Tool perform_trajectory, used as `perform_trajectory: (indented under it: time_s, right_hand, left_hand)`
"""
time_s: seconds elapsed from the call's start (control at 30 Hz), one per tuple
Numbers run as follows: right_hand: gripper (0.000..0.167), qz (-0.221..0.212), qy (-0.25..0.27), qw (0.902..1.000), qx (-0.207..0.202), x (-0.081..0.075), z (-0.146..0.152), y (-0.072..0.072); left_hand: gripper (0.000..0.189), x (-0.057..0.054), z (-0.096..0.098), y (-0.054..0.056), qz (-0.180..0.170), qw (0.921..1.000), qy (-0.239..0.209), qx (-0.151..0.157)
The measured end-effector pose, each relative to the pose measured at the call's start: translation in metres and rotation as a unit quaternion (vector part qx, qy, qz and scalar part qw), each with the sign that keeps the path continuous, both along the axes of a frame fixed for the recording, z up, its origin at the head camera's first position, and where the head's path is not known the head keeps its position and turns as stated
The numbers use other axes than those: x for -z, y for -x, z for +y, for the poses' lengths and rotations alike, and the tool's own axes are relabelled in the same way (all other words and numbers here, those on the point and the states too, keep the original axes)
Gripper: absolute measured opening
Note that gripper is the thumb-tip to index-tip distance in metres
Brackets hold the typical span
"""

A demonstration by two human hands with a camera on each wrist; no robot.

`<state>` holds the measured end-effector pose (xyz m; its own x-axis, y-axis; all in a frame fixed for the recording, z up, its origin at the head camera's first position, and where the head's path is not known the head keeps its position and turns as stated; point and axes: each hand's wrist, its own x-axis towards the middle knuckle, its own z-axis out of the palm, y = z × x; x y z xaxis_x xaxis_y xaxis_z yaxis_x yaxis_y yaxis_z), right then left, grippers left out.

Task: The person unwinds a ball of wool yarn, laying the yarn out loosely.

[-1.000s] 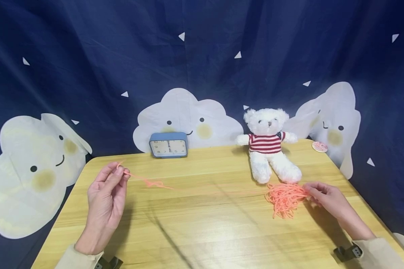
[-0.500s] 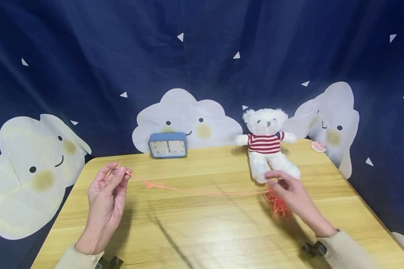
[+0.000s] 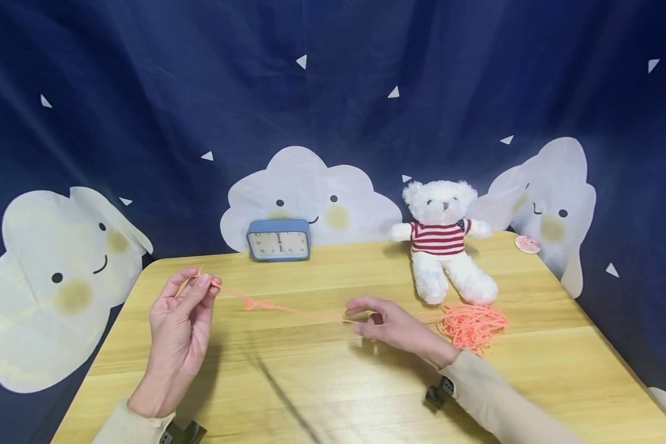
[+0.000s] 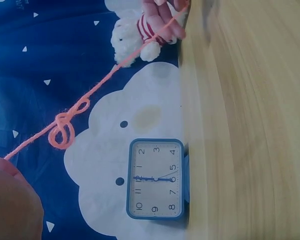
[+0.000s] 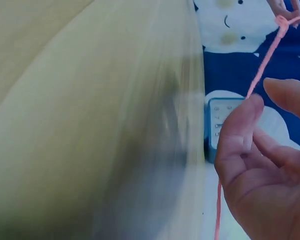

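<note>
In the head view my left hand [image 3: 180, 324] pinches the end of a coral-pink yarn strand between thumb and fingertips, above the table's left side. A small looped tangle [image 4: 64, 131] hangs in the strand close to that hand. My right hand [image 3: 399, 330] is over the middle of the table, with the strand running past its thumb. Thumb [image 5: 242, 120] and forefinger stand apart in the right wrist view, the yarn passing behind the thumb. From there the strand leads to a loose yarn heap [image 3: 473, 324] at the right.
A white teddy bear [image 3: 443, 240] in a striped sweater sits just behind the heap. The blue clock [image 3: 279, 239] stands at the table's back edge. A round pink piece [image 3: 527, 244] lies at the back right corner. Behind hangs a dark blue cloth with clouds.
My right hand has left the yarn heap and travelled left along the strand to mid-table. The strand between left hand and heap has become visible. The left hand has stayed nearly still.
</note>
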<state>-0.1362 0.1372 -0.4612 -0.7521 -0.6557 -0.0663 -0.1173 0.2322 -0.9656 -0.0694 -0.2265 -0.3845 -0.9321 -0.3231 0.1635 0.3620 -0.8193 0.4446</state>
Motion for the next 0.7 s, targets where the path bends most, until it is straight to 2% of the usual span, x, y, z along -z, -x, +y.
perform_trajectory:
  time_s: [0.1, 0.23, 0.43, 0.7]
  right_hand:
    - [0.035, 0.003, -0.01, 0.9999, -0.002, 0.0, -0.004, -0.001]
    - [0.021, 0.01, -0.004, 0.9996, 0.025, 0.0, 0.009, -0.004]
    - [0.022, 0.039, 0.0, 0.9947, 0.095, -0.008, 0.052, -0.008]
    - [0.019, 0.08, 0.004, 0.9823, 0.169, -0.019, 0.101, -0.015]
  left_hand:
    - [0.02, 0.0, -0.001, 0.001, -0.001, 1.0, -0.005, -0.001]
    - [0.02, 0.001, -0.002, 0.001, -0.001, 0.9999, -0.01, -0.003]
    - [0.02, 0.001, -0.004, -0.001, -0.003, 0.9998, -0.017, -0.005]
    - [0.018, 0.003, -0.005, -0.001, -0.002, 0.9993, -0.031, -0.02]
